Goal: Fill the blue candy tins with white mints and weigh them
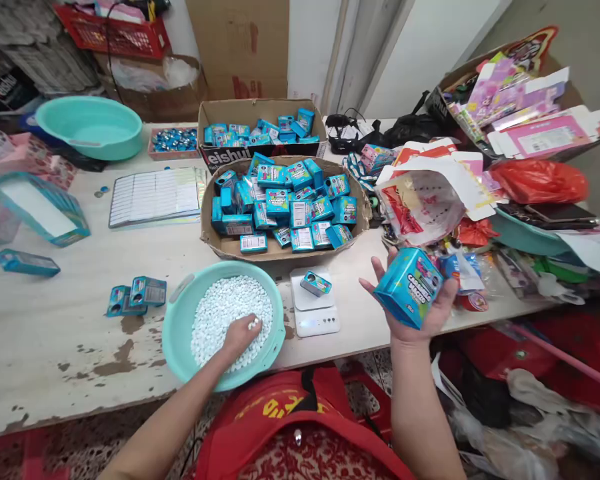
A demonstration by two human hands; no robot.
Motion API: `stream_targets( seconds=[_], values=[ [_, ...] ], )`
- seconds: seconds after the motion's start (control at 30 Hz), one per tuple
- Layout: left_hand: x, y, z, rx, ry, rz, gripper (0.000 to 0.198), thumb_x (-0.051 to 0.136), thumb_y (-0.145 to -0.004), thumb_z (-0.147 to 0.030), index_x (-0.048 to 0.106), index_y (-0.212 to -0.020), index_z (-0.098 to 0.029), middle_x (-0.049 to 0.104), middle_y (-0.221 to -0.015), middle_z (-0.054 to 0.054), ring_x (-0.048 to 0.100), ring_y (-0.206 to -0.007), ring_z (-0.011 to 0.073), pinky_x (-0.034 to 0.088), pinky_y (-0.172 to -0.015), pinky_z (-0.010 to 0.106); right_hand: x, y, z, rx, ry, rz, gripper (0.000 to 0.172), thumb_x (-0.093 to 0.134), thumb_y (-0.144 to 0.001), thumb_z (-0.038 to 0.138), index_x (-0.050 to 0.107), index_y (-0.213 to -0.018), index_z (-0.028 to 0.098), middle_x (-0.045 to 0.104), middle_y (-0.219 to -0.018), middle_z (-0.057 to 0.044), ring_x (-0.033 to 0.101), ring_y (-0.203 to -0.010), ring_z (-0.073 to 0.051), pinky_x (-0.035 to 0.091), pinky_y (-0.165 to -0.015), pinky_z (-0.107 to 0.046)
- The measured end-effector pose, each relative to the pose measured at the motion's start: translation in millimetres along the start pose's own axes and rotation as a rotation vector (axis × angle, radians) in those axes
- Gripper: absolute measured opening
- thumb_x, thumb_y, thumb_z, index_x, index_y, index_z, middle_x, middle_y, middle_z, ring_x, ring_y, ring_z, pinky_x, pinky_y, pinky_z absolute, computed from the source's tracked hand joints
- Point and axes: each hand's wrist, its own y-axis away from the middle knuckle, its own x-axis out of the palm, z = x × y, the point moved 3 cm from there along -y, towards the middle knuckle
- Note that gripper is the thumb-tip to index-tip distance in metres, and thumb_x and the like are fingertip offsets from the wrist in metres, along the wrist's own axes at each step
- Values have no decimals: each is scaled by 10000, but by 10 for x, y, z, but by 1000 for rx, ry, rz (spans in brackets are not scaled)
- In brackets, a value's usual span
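Gathering, I judge: my left fingers (246,320) pinch white pellets (215,310) in the basin (171,333); right fingers (448,292) (loosely spread) hold 1 blue box (413,287). Lifting would need steady closure.

red basket (130,40) is at back left | brown cardboard (237,47) is upright before the white wall (313,47) | red plastic bag (540,181) lies at right side

Turquoise, vivid turquoise, on the candy-filled basin (174,333), and crisp white over the candies (217,317)! Bright blue on the held candy box (410,293), white lettering (424,283) across it. Plain brown for the oval cardboard box (209,235), white for the digital scale (310,325). And red, solid on the apron (240,393) with yellow lettering (275,407), red-and-pale scrolls on the fabric (300,457) below!
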Motion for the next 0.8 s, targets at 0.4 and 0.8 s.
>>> stream_targets(
  seconds=[0.4,0.8],
  values=[
    [-276,-60,-109,-389,1108,64,252,519,-785,-378,580,-848,-142,629,-675,64,573,-493,146,408,-385,214,280,495,-1429,670,-33,256,800,486,-622,835,605,-1137,236,664,-995,-59,618,-765,-181,524,-723,-366],
    [-446,15,-611,-305,1270,37,206,573,-768,-335,474,-677,-179,468,-513,-33,390,-351,62,262,-317,162,255,550,-1943,446,702,219,536,868,-453,316,644,-924,192,661,-737,25,601,-678,-149,487,-663,-266]
  ],
)
